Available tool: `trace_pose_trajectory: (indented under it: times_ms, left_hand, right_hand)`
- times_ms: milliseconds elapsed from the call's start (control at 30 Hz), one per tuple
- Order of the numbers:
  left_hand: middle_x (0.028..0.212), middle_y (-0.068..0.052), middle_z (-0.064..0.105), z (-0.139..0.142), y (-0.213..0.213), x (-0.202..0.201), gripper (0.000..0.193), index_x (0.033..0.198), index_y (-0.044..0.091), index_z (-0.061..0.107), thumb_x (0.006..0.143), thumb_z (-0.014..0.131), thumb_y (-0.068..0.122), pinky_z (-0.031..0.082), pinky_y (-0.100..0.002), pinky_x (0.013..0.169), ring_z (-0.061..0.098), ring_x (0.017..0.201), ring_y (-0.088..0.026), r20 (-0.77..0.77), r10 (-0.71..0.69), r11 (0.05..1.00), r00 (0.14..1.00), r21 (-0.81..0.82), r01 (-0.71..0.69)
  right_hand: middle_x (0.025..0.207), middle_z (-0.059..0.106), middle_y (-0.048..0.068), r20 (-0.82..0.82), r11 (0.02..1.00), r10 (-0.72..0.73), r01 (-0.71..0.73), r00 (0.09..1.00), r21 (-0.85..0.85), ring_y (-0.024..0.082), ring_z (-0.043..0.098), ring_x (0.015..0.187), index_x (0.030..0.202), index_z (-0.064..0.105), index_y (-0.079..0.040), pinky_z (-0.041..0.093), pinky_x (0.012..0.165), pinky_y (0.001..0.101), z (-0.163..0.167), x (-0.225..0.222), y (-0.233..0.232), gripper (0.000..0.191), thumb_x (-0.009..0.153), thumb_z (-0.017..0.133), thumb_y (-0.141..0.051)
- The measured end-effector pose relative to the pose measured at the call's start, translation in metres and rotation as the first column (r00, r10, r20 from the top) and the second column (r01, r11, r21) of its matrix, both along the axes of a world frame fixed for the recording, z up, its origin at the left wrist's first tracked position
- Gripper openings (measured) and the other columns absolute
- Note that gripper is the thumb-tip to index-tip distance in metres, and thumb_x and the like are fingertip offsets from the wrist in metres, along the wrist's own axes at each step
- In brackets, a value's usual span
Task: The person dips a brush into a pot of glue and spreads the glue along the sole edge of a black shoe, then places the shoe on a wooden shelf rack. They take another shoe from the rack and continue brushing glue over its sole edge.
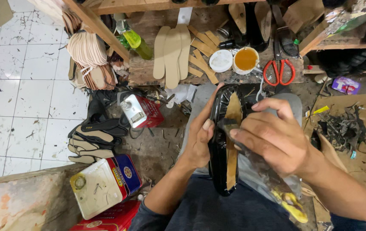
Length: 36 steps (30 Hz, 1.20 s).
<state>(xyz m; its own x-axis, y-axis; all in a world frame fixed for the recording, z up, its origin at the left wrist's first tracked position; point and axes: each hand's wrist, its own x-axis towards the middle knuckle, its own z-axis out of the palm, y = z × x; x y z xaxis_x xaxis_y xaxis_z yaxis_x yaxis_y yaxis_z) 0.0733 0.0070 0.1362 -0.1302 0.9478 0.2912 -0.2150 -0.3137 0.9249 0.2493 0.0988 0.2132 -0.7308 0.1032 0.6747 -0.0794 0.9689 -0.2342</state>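
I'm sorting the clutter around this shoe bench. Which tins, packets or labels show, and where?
Rectangular tin: lower left, cream lid, red and blue sides.
Red tin: below it, only partly in view.
Purple packet: right, on the floor.
Green bottle: top, under the shelf.
White-and-red box: left of the left hand.
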Motion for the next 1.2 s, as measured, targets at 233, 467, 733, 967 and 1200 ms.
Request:
trace_pose_trajectory:
  times_ms: [233,467,733,967,1200]
  left_hand:
    - [0.165,-0.021,0.042,0.0012,0.0016,-0.0014,0.11,0.163,-0.007,0.027,0.1,0.035,0.082,0.03,-0.036,0.131,0.042,0.154,-0.025,0.003,0.021,1.0,1.0,-0.014,-0.021]
    - [0.164,-0.021,0.044,0.0046,-0.0007,-0.0012,0.102,0.164,-0.007,0.027,0.104,0.038,0.075,0.03,-0.037,0.131,0.043,0.154,-0.026,-0.011,0.0,1.0,1.0,-0.022,0.0]
    - [0.164,-0.022,0.045,0.0056,0.0001,0.0007,0.096,0.164,-0.008,0.027,0.108,0.039,0.069,0.027,-0.038,0.134,0.042,0.151,-0.026,-0.007,-0.057,0.998,0.998,0.019,0.057]
    - [0.166,-0.021,0.042,0.002,0.0005,0.0007,0.099,0.165,-0.008,0.026,0.106,0.039,0.071,0.027,-0.039,0.135,0.039,0.158,-0.027,0.035,-0.071,0.997,0.997,0.021,0.071]
    - [0.165,-0.02,0.043,0.0033,-0.0016,0.0004,0.097,0.165,-0.008,0.026,0.107,0.04,0.069,0.027,-0.037,0.134,0.04,0.155,-0.025,0.043,-0.081,0.997,0.996,0.017,0.08]
  right_hand:
    - [0.095,0.069,0.009,0.061,0.974,-0.003,-0.01,0.998,0.225,0.026,0.068,0.09,0.106,0.072,0.0,0.047,0.096,0.0541,0.0024,0.0003,-0.0013,0.021,0.087,0.071,-0.009]
    - [0.102,0.071,0.009,0.046,0.923,-0.041,0.055,0.998,-0.381,0.021,0.069,0.093,0.106,0.068,0.0,0.049,0.092,0.0415,0.0001,0.0028,-0.0009,0.026,0.08,0.07,-0.004]
    - [0.099,0.071,0.008,0.092,0.775,-0.196,0.212,0.976,-0.595,0.016,0.069,0.088,0.108,0.067,0.0,0.052,0.08,0.0287,-0.002,0.004,-0.0022,0.015,0.093,0.067,-0.002]
    - [0.097,0.071,0.006,0.053,0.791,-0.201,0.194,0.978,-0.581,0.012,0.068,0.083,0.108,0.068,-0.001,0.052,0.075,0.0266,-0.0011,-0.001,-0.0015,0.015,0.093,0.069,0.0]
    - [0.096,0.069,0.006,0.007,0.796,-0.241,0.202,0.97,-0.571,0.01,0.063,0.077,0.108,0.066,0.001,0.047,0.068,0.022,-0.0032,-0.0011,-0.0012,0.015,0.093,0.069,0.002]
